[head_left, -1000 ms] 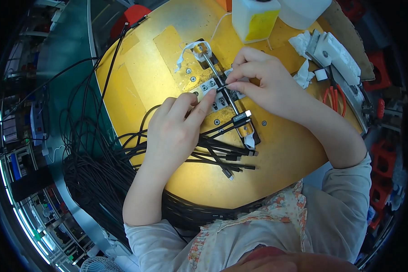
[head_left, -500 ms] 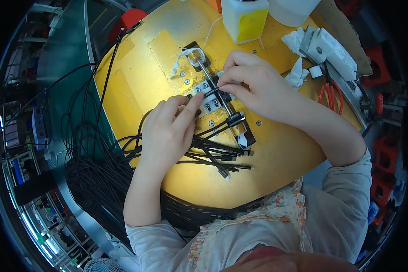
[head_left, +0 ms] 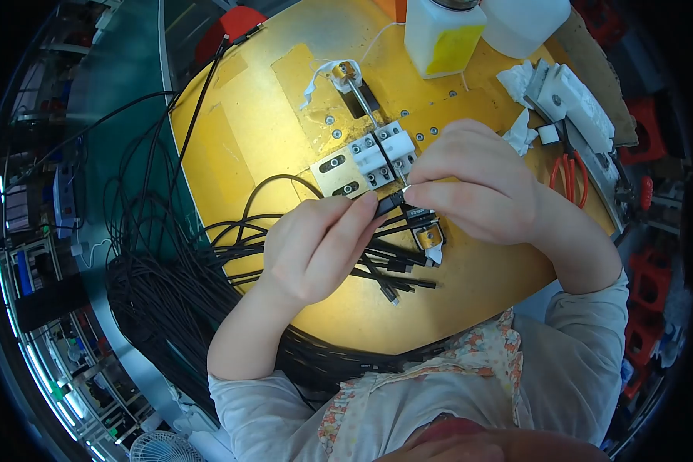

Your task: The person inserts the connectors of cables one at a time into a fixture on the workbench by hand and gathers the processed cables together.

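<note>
My left hand [head_left: 316, 246] is closed, with thumb and fingers pinching a black cable connector [head_left: 390, 204] above the yellow work plate [head_left: 346, 316]. My right hand [head_left: 477, 185] is also closed, its fingertips meeting at the connector's tip. A small pale bit shows there, too hidden to name. Just beyond the hands is a metal clamp block [head_left: 381, 158] with several screws, crossed by a thin metal rod [head_left: 363, 104]. Below my left fingers lie several black cable ends [head_left: 396, 266], partly covered by the hand.
A thick bundle of black cables [head_left: 162, 308] hangs at the plate's left side. At the back stand a white bottle with a yellow label [head_left: 443, 42] and a white container [head_left: 523, 23]. Crumpled tissue [head_left: 520, 135] and red-handled pliers [head_left: 570, 181] lie at the right.
Both hands have moved from the clamp block toward me and slightly right. The black connector now shows between them, and more of the block is uncovered. The whole view has shifted slightly.
</note>
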`<state>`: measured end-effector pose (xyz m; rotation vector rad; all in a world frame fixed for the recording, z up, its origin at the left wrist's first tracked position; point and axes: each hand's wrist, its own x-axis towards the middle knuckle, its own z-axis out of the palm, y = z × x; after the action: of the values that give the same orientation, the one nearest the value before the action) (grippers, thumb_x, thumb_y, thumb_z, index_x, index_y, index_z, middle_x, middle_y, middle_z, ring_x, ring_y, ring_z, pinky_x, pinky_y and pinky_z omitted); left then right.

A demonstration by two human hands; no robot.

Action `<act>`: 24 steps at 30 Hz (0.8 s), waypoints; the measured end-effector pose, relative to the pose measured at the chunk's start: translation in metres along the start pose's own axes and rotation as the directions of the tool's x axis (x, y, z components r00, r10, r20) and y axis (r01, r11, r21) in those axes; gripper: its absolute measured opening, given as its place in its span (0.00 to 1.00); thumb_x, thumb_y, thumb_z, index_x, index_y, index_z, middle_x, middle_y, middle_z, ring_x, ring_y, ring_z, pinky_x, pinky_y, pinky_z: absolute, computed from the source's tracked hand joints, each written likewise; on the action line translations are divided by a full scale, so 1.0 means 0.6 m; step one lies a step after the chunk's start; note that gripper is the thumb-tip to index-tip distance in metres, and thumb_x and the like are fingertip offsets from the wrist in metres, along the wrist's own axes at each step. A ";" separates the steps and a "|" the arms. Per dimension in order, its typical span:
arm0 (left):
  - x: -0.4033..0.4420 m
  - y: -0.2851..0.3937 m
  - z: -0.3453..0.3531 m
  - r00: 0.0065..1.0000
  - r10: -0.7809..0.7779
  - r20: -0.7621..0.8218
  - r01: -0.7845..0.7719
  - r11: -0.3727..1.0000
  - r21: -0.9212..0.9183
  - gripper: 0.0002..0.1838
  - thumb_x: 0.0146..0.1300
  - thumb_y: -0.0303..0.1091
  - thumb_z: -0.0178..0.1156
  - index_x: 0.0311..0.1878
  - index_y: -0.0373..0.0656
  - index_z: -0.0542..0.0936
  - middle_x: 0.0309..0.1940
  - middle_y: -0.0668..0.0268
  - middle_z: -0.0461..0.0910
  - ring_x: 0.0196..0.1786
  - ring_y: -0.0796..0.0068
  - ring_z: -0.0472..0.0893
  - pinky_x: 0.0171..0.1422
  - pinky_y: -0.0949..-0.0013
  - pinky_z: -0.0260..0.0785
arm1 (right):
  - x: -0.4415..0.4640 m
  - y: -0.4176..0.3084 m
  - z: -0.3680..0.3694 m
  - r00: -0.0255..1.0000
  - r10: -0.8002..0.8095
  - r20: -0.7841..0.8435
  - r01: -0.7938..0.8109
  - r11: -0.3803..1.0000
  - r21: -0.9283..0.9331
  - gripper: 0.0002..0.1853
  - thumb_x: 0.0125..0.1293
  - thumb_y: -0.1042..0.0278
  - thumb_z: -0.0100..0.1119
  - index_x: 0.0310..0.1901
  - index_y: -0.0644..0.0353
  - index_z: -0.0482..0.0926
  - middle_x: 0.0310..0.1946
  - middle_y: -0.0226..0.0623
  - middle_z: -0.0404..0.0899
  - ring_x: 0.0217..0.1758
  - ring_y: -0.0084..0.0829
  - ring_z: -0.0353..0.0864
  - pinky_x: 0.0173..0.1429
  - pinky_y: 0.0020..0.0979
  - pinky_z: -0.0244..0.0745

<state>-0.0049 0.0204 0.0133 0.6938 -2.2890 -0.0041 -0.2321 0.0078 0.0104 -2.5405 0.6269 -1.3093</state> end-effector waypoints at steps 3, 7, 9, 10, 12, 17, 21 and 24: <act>0.002 -0.008 -0.007 0.991 0.130 0.033 -0.132 0.990 0.054 0.15 0.45 0.23 0.71 0.39 0.32 0.82 0.29 0.61 0.77 0.24 0.73 0.76 0.25 0.73 0.68 | 0.001 0.002 -0.001 0.997 -0.075 -0.008 0.074 0.996 -0.051 0.09 0.50 0.73 0.59 0.34 0.66 0.77 0.34 0.38 0.77 0.33 0.36 0.77 0.38 0.33 0.72; -0.002 -0.011 -0.008 0.981 0.187 0.045 -0.191 0.974 0.124 0.15 0.46 0.23 0.68 0.41 0.30 0.82 0.29 0.61 0.77 0.23 0.72 0.75 0.25 0.72 0.68 | -0.002 0.002 0.005 0.997 -0.072 -0.036 0.069 0.995 -0.078 0.09 0.49 0.73 0.60 0.34 0.66 0.77 0.35 0.38 0.77 0.34 0.36 0.77 0.38 0.33 0.72; 0.001 -0.011 0.000 0.995 0.098 0.032 -0.101 0.991 0.086 0.17 0.46 0.22 0.67 0.43 0.31 0.82 0.30 0.61 0.77 0.24 0.71 0.76 0.26 0.72 0.69 | -0.002 0.002 0.006 1.000 0.006 -0.024 -0.008 0.997 -0.074 0.09 0.49 0.74 0.61 0.33 0.65 0.77 0.35 0.37 0.76 0.36 0.36 0.77 0.40 0.33 0.72; 0.003 -0.012 0.004 0.998 0.053 0.026 -0.055 0.996 0.068 0.18 0.46 0.21 0.66 0.44 0.32 0.81 0.31 0.62 0.77 0.25 0.71 0.76 0.26 0.72 0.69 | 0.000 0.003 0.003 0.998 0.069 0.000 -0.069 0.995 -0.073 0.08 0.50 0.75 0.61 0.33 0.65 0.77 0.35 0.37 0.76 0.37 0.36 0.77 0.40 0.33 0.71; 0.004 -0.017 0.013 0.991 -0.101 0.093 0.097 0.994 0.038 0.21 0.46 0.21 0.66 0.47 0.36 0.81 0.33 0.62 0.77 0.28 0.69 0.77 0.29 0.71 0.70 | 0.002 0.010 0.004 0.975 0.219 0.030 -0.219 0.975 -0.024 0.06 0.51 0.75 0.62 0.33 0.64 0.78 0.34 0.37 0.75 0.38 0.36 0.76 0.41 0.34 0.71; -0.002 -0.028 0.020 0.958 -0.179 0.226 0.164 0.983 0.085 0.26 0.44 0.19 0.63 0.51 0.41 0.81 0.37 0.63 0.75 0.35 0.68 0.77 0.37 0.69 0.72 | -0.009 0.040 0.024 0.857 0.509 0.085 -0.515 0.851 0.102 0.04 0.55 0.73 0.62 0.31 0.64 0.79 0.33 0.37 0.71 0.37 0.39 0.74 0.42 0.36 0.69; -0.001 -0.029 0.022 0.934 -0.176 0.311 0.153 0.984 0.095 0.27 0.43 0.19 0.62 0.52 0.41 0.80 0.38 0.63 0.74 0.37 0.68 0.76 0.40 0.68 0.72 | -0.012 0.043 0.028 0.869 0.492 0.059 -0.492 0.870 -0.007 0.05 0.55 0.71 0.63 0.30 0.62 0.80 0.33 0.36 0.72 0.38 0.38 0.74 0.44 0.37 0.68; 0.000 -0.029 0.021 0.929 -0.183 0.323 0.162 0.982 0.092 0.27 0.43 0.20 0.62 0.52 0.42 0.80 0.37 0.64 0.74 0.37 0.68 0.76 0.39 0.68 0.71 | -0.013 0.035 0.026 0.895 0.445 0.033 -0.439 0.891 -0.115 0.04 0.55 0.71 0.63 0.29 0.61 0.80 0.33 0.34 0.72 0.38 0.36 0.74 0.45 0.37 0.67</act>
<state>-0.0048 0.0031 0.0003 0.9906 -2.5456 -0.1412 -0.2289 -0.0073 -0.0123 -2.3033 1.2052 -1.0577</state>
